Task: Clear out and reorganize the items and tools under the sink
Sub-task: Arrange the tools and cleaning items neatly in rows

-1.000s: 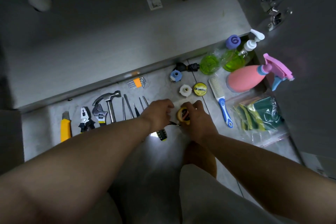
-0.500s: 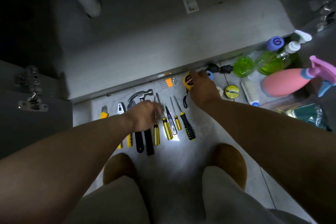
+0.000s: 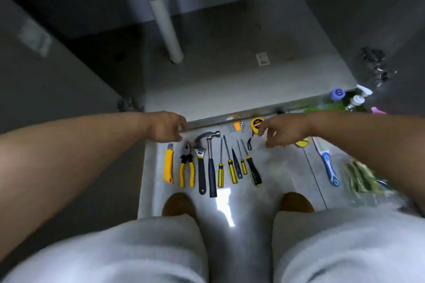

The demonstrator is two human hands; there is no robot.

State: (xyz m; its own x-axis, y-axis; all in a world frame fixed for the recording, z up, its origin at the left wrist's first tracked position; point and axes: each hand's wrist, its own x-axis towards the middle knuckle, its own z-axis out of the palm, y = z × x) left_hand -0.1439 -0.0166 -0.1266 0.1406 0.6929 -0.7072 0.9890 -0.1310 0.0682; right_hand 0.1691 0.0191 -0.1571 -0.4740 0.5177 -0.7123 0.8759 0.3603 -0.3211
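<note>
On floor tiles (image 3: pixel 282 167) past our grey shorts (image 3: pixel 138 248), hammer (image 3: pixel 211 174), pliers (image 3: pixel 186 163) and screwdrivers (image 3: pixel 231 167) lie in a row, our left hand (image 3: pixel 166 126) loosely curled and empty above them, our right hand (image 3: pixel 284 131) spread, relaxed, just beside the yellow tape measure (image 3: pixel 256 124), before the open cabinet (image 3: pixel 230 89).

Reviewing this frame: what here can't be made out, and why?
All in the head view:
- Green bottles and pink sprayer: mostly hidden behind the right forearm.
- Tape roll: only a sliver shows below the right hand.
- Bag of sponges: motion-blurred, so its contents are unclear.
- Left hand: fingers curled and blurred, so it's unclear whether it holds anything.
- Drain pipe: its top is cut off by the upper edge.
</note>
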